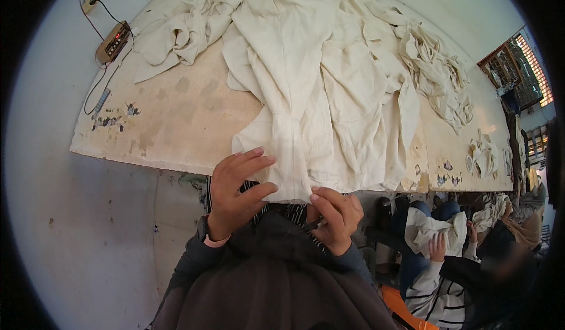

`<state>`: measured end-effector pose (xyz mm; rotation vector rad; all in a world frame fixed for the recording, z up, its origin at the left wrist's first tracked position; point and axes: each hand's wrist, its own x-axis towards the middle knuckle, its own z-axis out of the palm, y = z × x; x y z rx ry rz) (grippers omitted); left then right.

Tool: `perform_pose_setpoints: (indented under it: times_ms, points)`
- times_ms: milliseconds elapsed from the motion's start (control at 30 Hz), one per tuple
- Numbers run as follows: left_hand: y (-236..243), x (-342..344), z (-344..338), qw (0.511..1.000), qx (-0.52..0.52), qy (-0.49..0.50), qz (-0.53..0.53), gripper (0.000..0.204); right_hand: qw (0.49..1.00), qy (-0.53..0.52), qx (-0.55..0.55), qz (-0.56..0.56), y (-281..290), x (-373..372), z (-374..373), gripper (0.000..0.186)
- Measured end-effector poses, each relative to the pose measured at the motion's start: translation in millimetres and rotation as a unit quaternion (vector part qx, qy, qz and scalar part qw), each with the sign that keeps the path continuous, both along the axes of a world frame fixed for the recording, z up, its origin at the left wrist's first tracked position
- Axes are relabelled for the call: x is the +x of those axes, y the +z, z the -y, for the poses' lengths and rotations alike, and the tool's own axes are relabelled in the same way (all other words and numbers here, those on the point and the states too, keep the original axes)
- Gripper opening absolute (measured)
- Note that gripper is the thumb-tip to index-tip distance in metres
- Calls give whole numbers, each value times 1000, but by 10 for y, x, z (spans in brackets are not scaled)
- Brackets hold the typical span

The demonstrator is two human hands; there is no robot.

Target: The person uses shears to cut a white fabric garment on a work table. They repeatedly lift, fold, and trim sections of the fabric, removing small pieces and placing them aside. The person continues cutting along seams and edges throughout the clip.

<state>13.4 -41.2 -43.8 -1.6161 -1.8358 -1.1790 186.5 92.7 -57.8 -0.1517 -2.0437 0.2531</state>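
Observation:
A cream cloth garment lies spread over the wooden table, its near end reaching the front edge in front of me. A long seam runs down it toward my hands. My left hand is at the left of this end, fingers apart and fingertips at the cloth. On the right, my right hand pinches the near edge of the garment between thumb and fingers. Folds bunch up just right of the pinched spot. Whatever lies under the cloth is hidden.
More crumpled cream cloth lies at the far left, with another heap at the far right. A small control box with wires sits by the left wall. At lower right, a seated person handles pale cloth.

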Motion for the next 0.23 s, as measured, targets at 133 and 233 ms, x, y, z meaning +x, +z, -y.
perform_pose_setpoints:
  times_ms: [133,233]
  points:
    - [-133,61,-51,997,21,-65,19,26,1000,21,-11,-2,57,76,77,46]
    - [-197,61,-94,988,13,-135,71,19,996,19,-90,-18,9,95,60,51]
